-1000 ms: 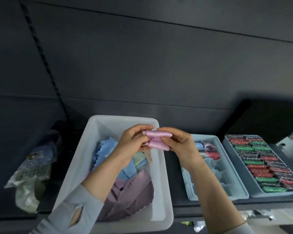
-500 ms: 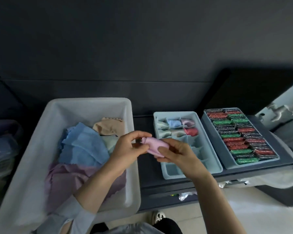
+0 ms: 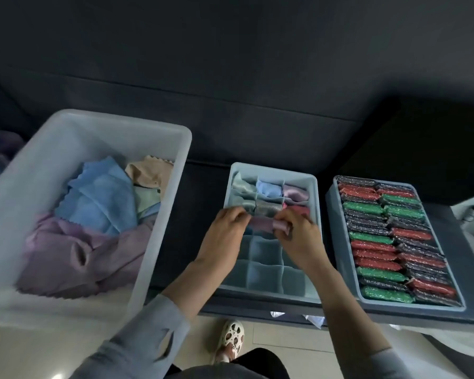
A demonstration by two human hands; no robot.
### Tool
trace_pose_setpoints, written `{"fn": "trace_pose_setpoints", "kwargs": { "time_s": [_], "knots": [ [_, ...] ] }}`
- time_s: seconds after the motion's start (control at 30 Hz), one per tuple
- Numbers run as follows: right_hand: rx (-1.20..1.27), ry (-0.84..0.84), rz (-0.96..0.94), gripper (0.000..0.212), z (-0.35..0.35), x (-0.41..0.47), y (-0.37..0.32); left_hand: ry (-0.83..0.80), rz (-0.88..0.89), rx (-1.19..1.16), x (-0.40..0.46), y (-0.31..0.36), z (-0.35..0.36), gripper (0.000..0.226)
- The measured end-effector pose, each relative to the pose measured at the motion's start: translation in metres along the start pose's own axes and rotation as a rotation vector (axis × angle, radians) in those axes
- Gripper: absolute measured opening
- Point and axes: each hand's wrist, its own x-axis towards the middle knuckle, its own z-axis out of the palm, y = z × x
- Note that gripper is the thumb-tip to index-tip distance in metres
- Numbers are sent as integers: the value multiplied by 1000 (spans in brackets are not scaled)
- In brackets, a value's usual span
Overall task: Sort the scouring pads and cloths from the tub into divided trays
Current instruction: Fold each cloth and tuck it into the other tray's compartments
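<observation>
A folded pink cloth is held between my left hand and my right hand, low over the third row of the light blue divided tray. Both hands pinch its ends. The tray's two back rows hold folded cloths in pale green, blue, lilac, grey and red. At the left, the white tub contains loose blue, lilac, beige and green cloths. At the right, a second blue tray is packed with red, green and dark scouring pads.
The trays stand on a dark shelf with a dark wall behind. Below its front edge are a pale floor and a white shoe. A blurred purple and blue bundle lies left of the tub.
Both hands carried the folded pink cloth rightward from above the tub's edge to the divided tray and lowered it there. The camera tilted further down.
</observation>
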Motion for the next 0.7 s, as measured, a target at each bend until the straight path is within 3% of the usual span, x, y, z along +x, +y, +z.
{"fn": "trace_pose_setpoints", "kwargs": {
  "time_s": [0.2, 0.7],
  "knots": [
    [-92, -31, -16, 19, 19, 4, 8, -32, 63, 281, 19, -8, 11, 27],
    [-413, -87, -210, 26, 35, 24, -12, 35, 10, 216, 23, -12, 24, 16]
  ]
}}
